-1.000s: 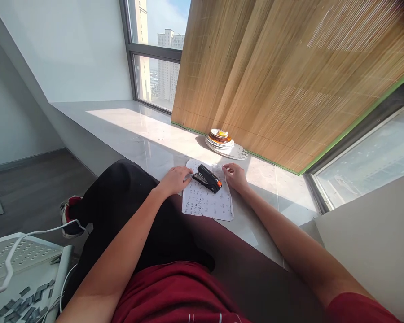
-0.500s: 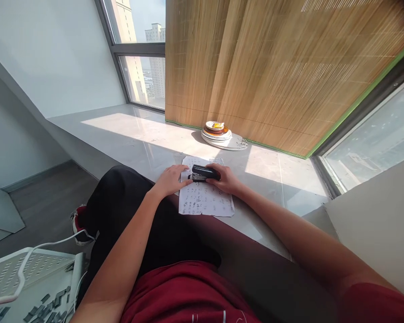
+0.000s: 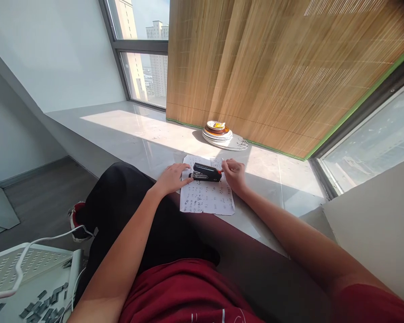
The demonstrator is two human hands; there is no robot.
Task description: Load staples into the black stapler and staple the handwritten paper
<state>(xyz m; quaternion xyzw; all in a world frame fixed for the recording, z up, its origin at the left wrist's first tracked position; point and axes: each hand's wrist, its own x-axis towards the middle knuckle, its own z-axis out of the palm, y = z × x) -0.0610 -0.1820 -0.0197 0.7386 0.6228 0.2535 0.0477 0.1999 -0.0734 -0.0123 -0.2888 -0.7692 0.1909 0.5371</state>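
Note:
A black stapler (image 3: 207,172) lies on a sheet of paper (image 3: 207,199) covered in handwriting, near the ledge's front edge. Its top arm is raised a little, and a small red part shows at its right end. My left hand (image 3: 171,178) rests at the stapler's left end, thumb and forefinger apart on either side of the tip. At the right end, my right hand (image 3: 234,174) is closed with its fingertips beside the red part; whether they pinch something small there cannot be made out.
A stack of plates (image 3: 218,134) with a small yellow packet on top stands behind the paper, by a bamboo blind (image 3: 256,72). At the lower left, a white rack (image 3: 30,287) holds several grey pieces, and a white cable crosses it.
My right hand has let go of the stapler's body and drawn back slightly to the right, its fingers now curled, which uncovers the stapler's right end. My left hand has barely moved.

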